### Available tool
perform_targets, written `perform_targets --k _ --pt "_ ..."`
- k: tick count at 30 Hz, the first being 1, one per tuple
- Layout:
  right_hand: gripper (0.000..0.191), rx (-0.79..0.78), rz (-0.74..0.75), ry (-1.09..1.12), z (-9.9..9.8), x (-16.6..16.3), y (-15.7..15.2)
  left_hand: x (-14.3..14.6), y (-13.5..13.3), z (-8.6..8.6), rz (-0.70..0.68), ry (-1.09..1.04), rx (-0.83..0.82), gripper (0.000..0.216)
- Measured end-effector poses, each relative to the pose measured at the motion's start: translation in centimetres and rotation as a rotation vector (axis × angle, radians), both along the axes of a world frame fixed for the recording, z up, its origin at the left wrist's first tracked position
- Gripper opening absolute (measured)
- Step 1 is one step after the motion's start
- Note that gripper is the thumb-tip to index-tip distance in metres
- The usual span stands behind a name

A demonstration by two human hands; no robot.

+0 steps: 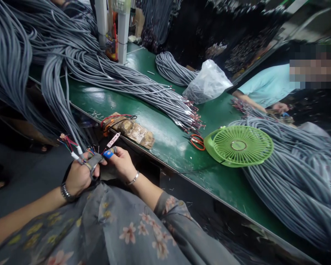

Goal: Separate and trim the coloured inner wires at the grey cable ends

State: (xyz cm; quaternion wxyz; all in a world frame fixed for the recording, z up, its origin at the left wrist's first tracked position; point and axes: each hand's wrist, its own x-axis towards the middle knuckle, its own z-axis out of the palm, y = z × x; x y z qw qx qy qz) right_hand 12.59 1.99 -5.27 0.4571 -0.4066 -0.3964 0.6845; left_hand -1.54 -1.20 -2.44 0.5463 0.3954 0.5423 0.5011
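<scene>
My left hand [78,176] is closed around the end of a grey cable, with a dark grey wrap on its fingers. Fine coloured wires [92,150] fan out above that grip. Beside it, two white-banded cable ends [76,152] show red, green and blue wires. My right hand [123,163] is close on the right, its thumb and forefinger pinched together at the wire tips. Blue tape [108,154] covers the thumb, and grey tape wraps a fingertip. What lies inside the pinch is too small to make out clearly, though thin wires reach it.
A green table [165,147] carries a long bundle of grey cables [132,86], a green fan [238,146], orange-handled scissors [197,142] and a clear plastic bag [206,82]. A taped block [135,130] sits at the edge. More cables [298,176] lie right, near a co-worker in light blue [267,82].
</scene>
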Motion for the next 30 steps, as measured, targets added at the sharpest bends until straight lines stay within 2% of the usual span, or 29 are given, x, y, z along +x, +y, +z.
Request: perform_targets --k 6,8,11,13,15,19,21,27,30 --pt "0.047 -0.135 -0.146 0.075 -1.1 1.6 0.6 0.1 0.0 0.9 0.047 -0.098 0.008 0.026" --pt "0.047 -0.197 -0.117 0.121 -0.8 2.1 1.3 0.2 0.0 1.1 0.023 -0.108 0.010 0.025" --pt "0.051 -0.266 0.021 0.174 0.0 2.2 2.5 0.3 0.4 1.2 -0.037 -0.105 0.012 0.026" --pt "0.052 -0.240 0.085 0.189 0.4 1.9 3.3 0.4 0.8 1.2 -0.084 -0.106 0.000 0.027" --pt "0.052 -0.161 0.061 0.167 0.2 1.5 3.7 0.3 1.2 1.1 -0.127 -0.110 -0.016 0.026" --pt "0.056 0.009 -0.191 0.027 -1.1 0.5 3.6 0.1 2.0 0.8 -0.191 -0.112 -0.031 0.028" --pt "0.058 0.033 -0.254 -0.010 -1.4 0.2 3.3 0.0 2.3 0.7 -0.206 -0.114 -0.038 0.026" --pt "0.058 -0.134 -0.078 0.206 -0.4 -0.2 3.6 0.0 2.6 0.4 -0.212 -0.152 -0.053 0.024" --pt "0.053 -0.179 -0.091 0.246 0.0 -0.4 3.9 -0.1 2.6 -0.1 -0.231 -0.154 -0.044 0.026"
